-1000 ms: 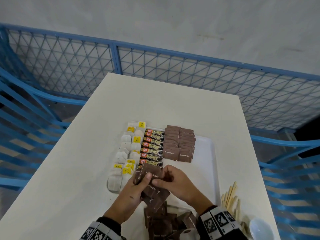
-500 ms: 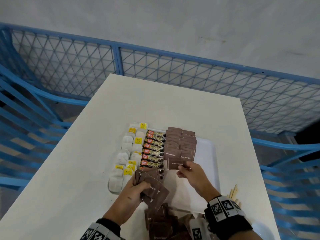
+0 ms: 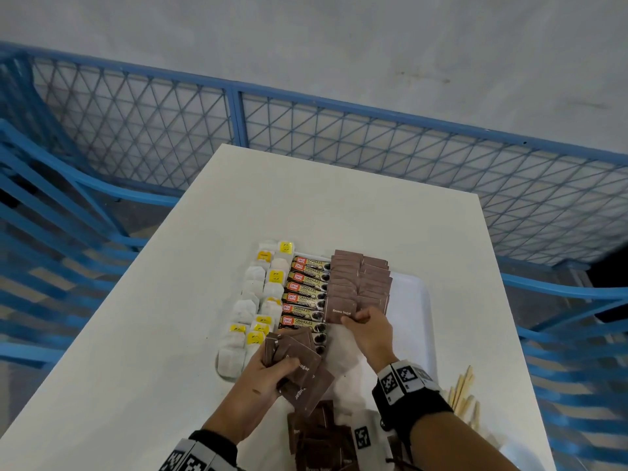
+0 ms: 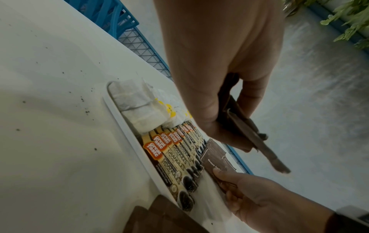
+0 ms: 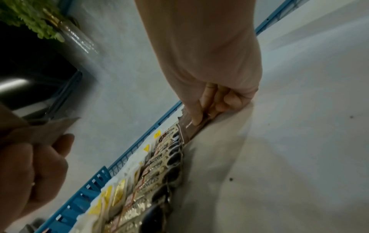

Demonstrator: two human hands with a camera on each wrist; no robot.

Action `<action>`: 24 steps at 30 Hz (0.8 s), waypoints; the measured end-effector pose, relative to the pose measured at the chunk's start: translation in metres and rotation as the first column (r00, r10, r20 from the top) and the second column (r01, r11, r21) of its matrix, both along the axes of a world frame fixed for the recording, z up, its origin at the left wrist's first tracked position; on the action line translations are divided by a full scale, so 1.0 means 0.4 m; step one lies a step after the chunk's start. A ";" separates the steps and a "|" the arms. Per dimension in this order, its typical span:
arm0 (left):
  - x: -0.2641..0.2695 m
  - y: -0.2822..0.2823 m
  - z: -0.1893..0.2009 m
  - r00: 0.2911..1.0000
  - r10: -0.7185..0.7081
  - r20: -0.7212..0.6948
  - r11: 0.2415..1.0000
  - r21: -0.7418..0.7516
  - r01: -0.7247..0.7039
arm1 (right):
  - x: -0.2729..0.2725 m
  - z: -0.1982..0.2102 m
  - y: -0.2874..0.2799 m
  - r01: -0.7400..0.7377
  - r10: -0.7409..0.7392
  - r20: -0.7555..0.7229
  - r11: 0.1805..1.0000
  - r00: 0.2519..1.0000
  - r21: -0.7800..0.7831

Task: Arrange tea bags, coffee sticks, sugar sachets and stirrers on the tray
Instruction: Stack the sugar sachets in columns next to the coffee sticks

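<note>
A white tray (image 3: 416, 300) holds white tea bags (image 3: 253, 300) with yellow tags at the left, a column of coffee sticks (image 3: 306, 294) in the middle and overlapping brown sugar sachets (image 3: 360, 277) to their right. My right hand (image 3: 368, 329) pinches one brown sugar sachet (image 3: 341, 311) (image 5: 187, 129) at the near end of the sachet rows, low on the tray. My left hand (image 3: 272, 372) grips a fanned bunch of brown sugar sachets (image 3: 302, 365) (image 4: 245, 126) above the tray's near left part. Wooden stirrers (image 3: 464, 396) lie on the table to the right of the tray.
More loose brown sachets (image 3: 323, 440) are piled on the white table (image 3: 163, 334) by its near edge. A blue mesh fence (image 3: 339, 137) runs behind the table and blue rails (image 3: 51, 232) flank it. The right part of the tray is bare.
My right hand took one sachet from the bunch in my left hand and carried it forward to the near end of the sachet rows. The left hand stayed put.
</note>
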State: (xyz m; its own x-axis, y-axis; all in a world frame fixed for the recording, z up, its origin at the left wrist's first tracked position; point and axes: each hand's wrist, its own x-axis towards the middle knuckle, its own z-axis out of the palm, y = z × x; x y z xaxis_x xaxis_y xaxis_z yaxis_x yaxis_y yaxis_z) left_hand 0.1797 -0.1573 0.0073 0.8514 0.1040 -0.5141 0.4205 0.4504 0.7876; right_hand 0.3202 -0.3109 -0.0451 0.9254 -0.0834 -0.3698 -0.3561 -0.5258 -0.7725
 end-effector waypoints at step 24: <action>0.013 -0.018 -0.026 0.998 0.004 0.068 1.000 -0.025 -0.002 | -0.175 0.144 -0.016 -0.451 0.482 0.002 0.819 0.876 0.355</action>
State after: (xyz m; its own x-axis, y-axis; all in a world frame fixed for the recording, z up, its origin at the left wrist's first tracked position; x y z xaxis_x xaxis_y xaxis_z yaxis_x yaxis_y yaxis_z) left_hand 0.1848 -0.1646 -0.0031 0.8841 0.0944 -0.4576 0.3652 0.4714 0.8028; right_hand 0.2504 -0.3175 0.0126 0.7860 0.4930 -0.3731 -0.2055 -0.3609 -0.9097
